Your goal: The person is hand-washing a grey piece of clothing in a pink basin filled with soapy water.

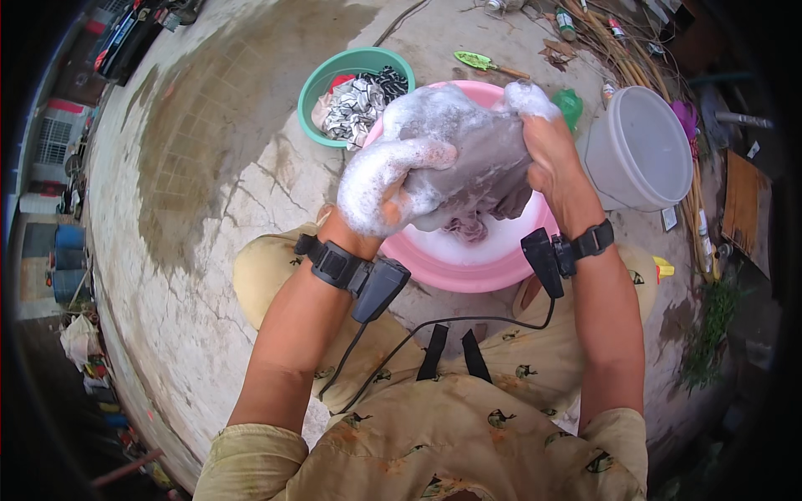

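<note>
A wet grey cloth garment (pixel 473 160), partly covered in white suds, is stretched between my hands above a pink plastic basin (pixel 463 282). My left hand (pixel 388 185), thick with foam, grips its left side with the thumb lying over the fabric. At the upper right edge my right hand (pixel 542 134) holds the cloth in a closed fist, suds over the knuckles. The lower part of the garment hangs bunched towards the soapy water (pixel 495 241) in the basin. Much of the basin's far side is hidden behind the cloth.
Beyond the basin to the left, a green plastic tub (pixel 307 103) holds crumpled clothes (pixel 357 103). A green brush (pixel 476 61) with a wooden handle lies on the concrete. At right stands a translucent white bucket (pixel 626 150), near a green plastic bottle (pixel 568 108). Cables run between my wrist devices.
</note>
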A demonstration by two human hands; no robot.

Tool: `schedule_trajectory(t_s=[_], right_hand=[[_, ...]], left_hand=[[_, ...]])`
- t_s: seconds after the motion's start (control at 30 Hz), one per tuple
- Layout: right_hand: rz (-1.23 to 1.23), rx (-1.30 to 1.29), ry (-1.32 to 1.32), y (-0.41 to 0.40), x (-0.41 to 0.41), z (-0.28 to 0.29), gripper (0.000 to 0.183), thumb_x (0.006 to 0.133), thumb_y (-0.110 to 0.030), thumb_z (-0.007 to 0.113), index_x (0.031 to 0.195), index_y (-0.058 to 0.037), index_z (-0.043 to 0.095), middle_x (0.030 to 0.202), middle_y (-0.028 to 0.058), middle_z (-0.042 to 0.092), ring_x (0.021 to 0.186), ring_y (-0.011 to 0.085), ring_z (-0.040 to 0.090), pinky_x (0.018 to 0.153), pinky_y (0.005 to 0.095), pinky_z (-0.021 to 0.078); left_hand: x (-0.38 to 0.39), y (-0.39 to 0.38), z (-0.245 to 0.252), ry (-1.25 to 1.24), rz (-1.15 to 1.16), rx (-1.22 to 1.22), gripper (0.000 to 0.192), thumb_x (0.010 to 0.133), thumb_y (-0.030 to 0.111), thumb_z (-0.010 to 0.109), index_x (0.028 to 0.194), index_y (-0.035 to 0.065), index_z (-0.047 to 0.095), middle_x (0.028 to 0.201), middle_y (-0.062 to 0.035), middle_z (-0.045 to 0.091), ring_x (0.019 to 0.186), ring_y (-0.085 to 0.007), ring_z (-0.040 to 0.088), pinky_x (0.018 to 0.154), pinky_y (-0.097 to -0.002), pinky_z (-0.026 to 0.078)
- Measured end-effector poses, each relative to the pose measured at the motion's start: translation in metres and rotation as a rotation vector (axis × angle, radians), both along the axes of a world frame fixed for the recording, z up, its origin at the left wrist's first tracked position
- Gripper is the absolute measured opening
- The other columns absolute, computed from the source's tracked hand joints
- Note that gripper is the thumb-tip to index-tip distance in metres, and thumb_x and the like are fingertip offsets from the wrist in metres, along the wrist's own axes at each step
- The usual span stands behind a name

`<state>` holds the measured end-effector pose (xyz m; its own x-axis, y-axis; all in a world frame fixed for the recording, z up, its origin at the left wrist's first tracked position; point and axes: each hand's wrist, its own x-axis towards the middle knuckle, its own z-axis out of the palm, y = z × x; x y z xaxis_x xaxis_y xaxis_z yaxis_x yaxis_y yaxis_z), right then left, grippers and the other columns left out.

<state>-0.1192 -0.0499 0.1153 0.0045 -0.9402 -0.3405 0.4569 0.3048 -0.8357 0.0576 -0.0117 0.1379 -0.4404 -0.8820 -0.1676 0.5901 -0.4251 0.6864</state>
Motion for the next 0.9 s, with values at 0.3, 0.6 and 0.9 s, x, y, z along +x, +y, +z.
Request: schedule_trajectory(t_s=[0.3, 0.6, 0.9], right_hand=[[0.012, -0.063, 0.126, -0.003, 0.000, -0.014, 0.017, 0.090, -0.022, 0.051, 0.094, -0.0081, 0.059, 0.087, 0.0040, 0.061, 0.078, 0.0160, 0.060, 0.071, 0.0324, 0.0504], [-0.025, -0.067, 0.055, -0.006, 0.002, -0.018, 0.014, 0.091, -0.019, 0.050, 0.093, -0.0082, 0.058, 0.086, 0.0038, 0.060, 0.079, 0.0164, 0.059, 0.071, 0.0335, 0.0501], [-0.010, -0.061, 0.032, -0.007, 0.001, -0.025, 0.016, 0.092, -0.021, 0.052, 0.098, -0.0070, 0.058, 0.092, 0.0048, 0.061, 0.083, 0.0167, 0.059, 0.072, 0.0327, 0.0501]], left_hand=[[0.000, 0.004, 0.005, -0.060, 0.013, -0.108, 0.039, 0.074, -0.006, 0.058, 0.112, -0.0012, 0.051, 0.103, -0.0091, 0.058, 0.098, -0.0192, 0.056, 0.086, -0.0308, 0.046], [0.007, 0.005, -0.002, -0.003, 0.064, -0.105, 0.050, 0.075, -0.007, 0.054, 0.124, -0.0010, 0.045, 0.115, -0.0123, 0.056, 0.104, -0.0236, 0.056, 0.090, -0.0328, 0.046], [0.002, 0.007, 0.011, -0.096, 0.028, -0.105, 0.050, 0.074, -0.008, 0.058, 0.122, 0.0002, 0.047, 0.113, -0.0117, 0.057, 0.104, -0.0234, 0.056, 0.090, -0.0342, 0.047]])
